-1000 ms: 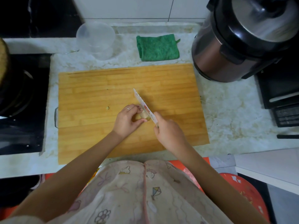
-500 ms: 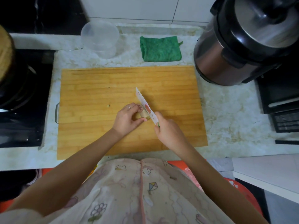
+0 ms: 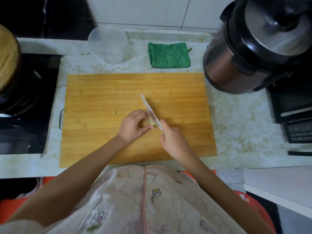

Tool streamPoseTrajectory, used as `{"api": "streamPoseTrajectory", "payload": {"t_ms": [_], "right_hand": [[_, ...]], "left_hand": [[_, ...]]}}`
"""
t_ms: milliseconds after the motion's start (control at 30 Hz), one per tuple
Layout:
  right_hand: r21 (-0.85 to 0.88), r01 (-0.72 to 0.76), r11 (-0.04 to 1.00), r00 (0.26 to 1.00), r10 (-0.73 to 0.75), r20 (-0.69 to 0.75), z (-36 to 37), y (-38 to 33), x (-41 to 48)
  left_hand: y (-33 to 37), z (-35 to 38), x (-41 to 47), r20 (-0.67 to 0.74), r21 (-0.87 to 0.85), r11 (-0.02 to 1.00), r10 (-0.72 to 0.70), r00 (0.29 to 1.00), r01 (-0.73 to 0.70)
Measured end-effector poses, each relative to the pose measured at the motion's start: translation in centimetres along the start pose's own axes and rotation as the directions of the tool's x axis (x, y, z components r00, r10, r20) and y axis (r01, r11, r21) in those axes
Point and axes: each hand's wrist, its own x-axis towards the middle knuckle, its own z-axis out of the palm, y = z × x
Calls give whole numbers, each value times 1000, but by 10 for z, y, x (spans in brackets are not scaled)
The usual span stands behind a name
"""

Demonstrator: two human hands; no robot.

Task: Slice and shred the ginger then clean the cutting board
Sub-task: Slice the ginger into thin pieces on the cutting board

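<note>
The left hand (image 3: 133,124) pinches the small beige ginger knob (image 3: 150,122) on the bamboo cutting board (image 3: 101,92), the right hand (image 3: 173,141) grips the white patterned knife (image 3: 151,113) — best keep fingertips tucked, slices thin.

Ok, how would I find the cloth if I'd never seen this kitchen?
Start at the big wooden cutting board in the middle of the counter and look just past its far edge. There, between a clear plastic tub and a big shiny cooker, lies the cloth. It is folded, fuzzy and the only bright green thing there.
</note>
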Motion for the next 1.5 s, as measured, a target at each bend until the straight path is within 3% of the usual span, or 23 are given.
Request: {"api": "streamPoseTrajectory", "payload": {"t_ms": [233,467,800,1067,1267,1500], "right_hand": [[-30,-12,999,1000,13,15,3,11,-7],[78,-100,992,995,101,-10,25,13,-7],[20,-90,996,996,90,-25,22,12,-9],[-121,-39,992,999,43,29,7,21,-20],[-15,-12,1000,994,10,-106,-17,11,-18],[-84,5,996,998,-10,-58,-19,-6,-22]], "left_hand": [[1,2,0,-21,0,1000,-14,1000,14],[1,1,-1,-7,27,1000,-16,1000,16],[5,-1,-4,-2,54,998,-31,1000,31],[9,1,-10,-14,33,996,-84,996,84],[12,0,-14,-6,27,998,-50,999,50],[11,2,-18,-37,34,999,-10,999,11]]}}
